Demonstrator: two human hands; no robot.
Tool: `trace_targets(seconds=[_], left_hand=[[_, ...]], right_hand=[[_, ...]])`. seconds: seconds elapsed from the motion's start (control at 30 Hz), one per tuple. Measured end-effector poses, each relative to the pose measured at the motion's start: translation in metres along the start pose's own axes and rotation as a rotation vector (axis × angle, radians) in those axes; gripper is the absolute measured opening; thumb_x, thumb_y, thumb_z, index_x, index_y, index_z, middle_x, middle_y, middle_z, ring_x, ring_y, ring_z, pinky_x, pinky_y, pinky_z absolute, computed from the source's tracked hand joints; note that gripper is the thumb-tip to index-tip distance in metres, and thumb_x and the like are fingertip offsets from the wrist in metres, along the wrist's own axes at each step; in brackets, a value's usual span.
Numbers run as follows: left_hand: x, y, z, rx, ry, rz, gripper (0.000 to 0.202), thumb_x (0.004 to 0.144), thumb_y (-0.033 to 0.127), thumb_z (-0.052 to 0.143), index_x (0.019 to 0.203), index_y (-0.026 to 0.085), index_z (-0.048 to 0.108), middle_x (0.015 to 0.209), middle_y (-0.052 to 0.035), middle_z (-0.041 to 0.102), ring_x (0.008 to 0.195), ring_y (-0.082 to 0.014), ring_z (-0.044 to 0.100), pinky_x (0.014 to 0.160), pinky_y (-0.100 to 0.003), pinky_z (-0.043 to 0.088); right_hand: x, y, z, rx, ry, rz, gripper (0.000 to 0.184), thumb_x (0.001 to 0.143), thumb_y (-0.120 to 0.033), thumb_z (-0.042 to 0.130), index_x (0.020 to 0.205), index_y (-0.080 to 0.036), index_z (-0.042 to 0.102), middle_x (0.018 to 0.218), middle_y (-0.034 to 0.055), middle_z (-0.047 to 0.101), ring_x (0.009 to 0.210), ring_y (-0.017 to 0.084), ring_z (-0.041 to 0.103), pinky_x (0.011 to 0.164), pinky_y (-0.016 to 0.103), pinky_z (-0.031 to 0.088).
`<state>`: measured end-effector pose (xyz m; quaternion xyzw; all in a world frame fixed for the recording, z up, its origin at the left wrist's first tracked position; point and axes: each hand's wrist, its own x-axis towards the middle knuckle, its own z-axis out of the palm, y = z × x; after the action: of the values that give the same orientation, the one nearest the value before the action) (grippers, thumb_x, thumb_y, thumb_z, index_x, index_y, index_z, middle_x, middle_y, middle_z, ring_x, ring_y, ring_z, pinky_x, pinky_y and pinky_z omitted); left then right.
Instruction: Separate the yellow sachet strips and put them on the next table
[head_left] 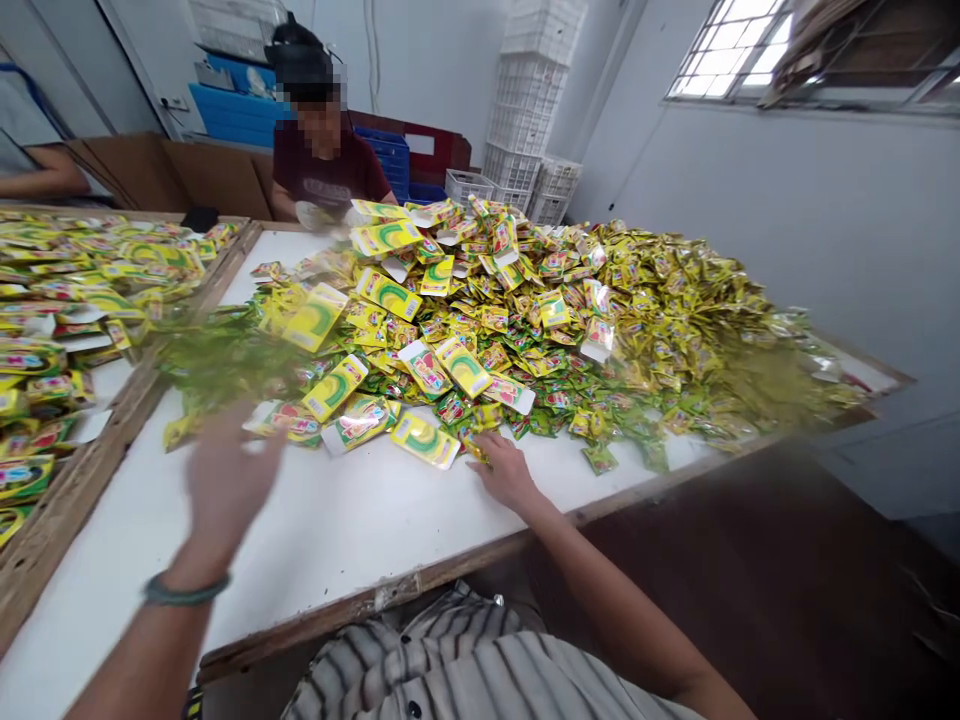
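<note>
My left hand (232,480) is smeared by motion above the white tabletop, at the left end of the pile, so its finger posture is unclear. Just beyond it are blurred green and yellow sachets (225,360). My right hand (506,472) rests at the pile's front edge, its fingers closed on a small yellow sachet (474,446). Beside these fingers lies a flat yellow box (425,441) with a green curved print. More yellow boxes, such as one with a white end flap (463,366), lie across the heap of small sachets (660,300).
A wooden rim (112,440) divides this white table (315,540) from another surface covered with yellow boxes (37,370). Across the table sits a co-worker (322,160) in a dark red shirt; another person's arm (37,175) shows at far left. White crates (525,110) are stacked behind.
</note>
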<state>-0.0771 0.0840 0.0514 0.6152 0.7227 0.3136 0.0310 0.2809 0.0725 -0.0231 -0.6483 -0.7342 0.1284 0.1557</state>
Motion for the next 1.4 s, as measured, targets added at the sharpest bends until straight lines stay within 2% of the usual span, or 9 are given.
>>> trace_targets(seconds=[0.1,0.2,0.4,0.57,0.77,0.9,1.0,1.23,1.4], left_hand=[[-0.020,0.054,0.057,0.043,-0.269,0.363,0.057,0.076,0.016,0.049,0.133,0.015,0.048,0.140,-0.0148,0.049,0.129,-0.0304,0.044,0.105,-0.044,0.038],[-0.028,0.075,0.091,0.145,-0.541,0.659,0.070,0.067,0.005,0.052,0.134,0.021,0.050,0.147,-0.0128,0.042,0.142,-0.0330,0.023,0.113,-0.055,0.018],[-0.021,0.067,0.091,0.130,-0.685,0.809,0.051,0.067,0.006,0.054,0.115,0.020,0.064,0.134,-0.0124,0.056,0.142,-0.0340,0.024,0.114,-0.054,0.018],[-0.036,0.060,0.079,0.076,-0.746,0.765,0.053,0.069,0.010,0.053,0.122,0.015,0.058,0.134,-0.0152,0.055,0.131,-0.0293,0.043,0.110,-0.042,0.032],[-0.053,0.059,0.063,0.029,-0.757,0.669,0.040,0.083,0.027,0.047,0.120,0.019,0.059,0.112,-0.0139,0.067,0.104,-0.0280,0.060,0.091,-0.039,0.044],[-0.054,0.059,0.051,0.040,-0.869,0.391,0.045,0.091,0.040,0.031,0.121,0.020,0.058,0.083,-0.0086,0.071,0.074,-0.0250,0.064,0.065,-0.031,0.043],[-0.056,0.062,0.050,-0.012,-0.923,0.259,0.048,0.089,0.047,0.032,0.120,0.021,0.059,0.074,-0.0052,0.068,0.068,-0.0232,0.062,0.060,-0.029,0.038],[-0.071,0.066,0.061,-0.119,-0.914,0.090,0.047,0.080,0.054,0.046,0.106,0.020,0.064,0.086,-0.0063,0.070,0.078,-0.0249,0.061,0.063,-0.029,0.039],[-0.077,0.060,0.064,-0.371,-0.902,0.001,0.048,0.077,0.055,0.051,0.107,0.020,0.064,0.086,-0.0030,0.070,0.078,-0.0225,0.061,0.064,-0.027,0.041]], right_hand=[[-0.013,-0.012,0.006,0.002,-0.046,-0.140,0.039,0.082,-0.016,0.059,0.120,-0.024,0.058,0.122,0.0091,0.062,0.114,0.025,0.054,0.091,0.038,0.039],[-0.021,-0.016,0.004,0.082,-0.022,-0.161,0.035,0.082,-0.010,0.051,0.112,-0.023,0.062,0.108,0.0074,0.069,0.103,0.022,0.060,0.092,0.037,0.037],[-0.020,-0.003,-0.019,0.512,0.084,0.173,0.027,0.088,-0.038,0.047,0.098,-0.018,0.062,0.078,0.0031,0.065,0.067,0.017,0.057,0.061,0.027,0.043],[-0.014,0.010,-0.035,0.708,0.014,0.225,0.029,0.080,-0.037,0.054,0.104,-0.021,0.053,0.072,-0.0035,0.054,0.056,0.012,0.047,0.053,0.023,0.040],[-0.010,0.010,-0.044,0.546,-0.092,0.071,0.030,0.075,-0.028,0.061,0.103,-0.021,0.053,0.064,-0.0083,0.042,0.057,0.010,0.040,0.054,0.021,0.032],[-0.009,0.012,-0.061,0.307,-0.371,0.023,0.024,0.069,-0.020,0.069,0.090,-0.018,0.058,0.068,-0.0065,0.049,0.062,0.010,0.044,0.057,0.020,0.031],[-0.009,0.009,-0.069,0.052,-0.551,0.060,0.021,0.068,-0.022,0.075,0.082,-0.015,0.060,0.075,-0.0011,0.057,0.067,0.012,0.047,0.057,0.021,0.030],[-0.034,0.007,-0.067,0.041,-0.426,0.321,0.026,0.083,-0.040,0.061,0.079,-0.014,0.063,0.070,0.0022,0.060,0.062,0.013,0.048,0.054,0.023,0.028],[-0.053,0.007,-0.057,0.056,-0.309,0.405,0.022,0.084,-0.035,0.057,0.075,-0.016,0.061,0.068,0.0015,0.058,0.061,0.012,0.045,0.054,0.024,0.025]])
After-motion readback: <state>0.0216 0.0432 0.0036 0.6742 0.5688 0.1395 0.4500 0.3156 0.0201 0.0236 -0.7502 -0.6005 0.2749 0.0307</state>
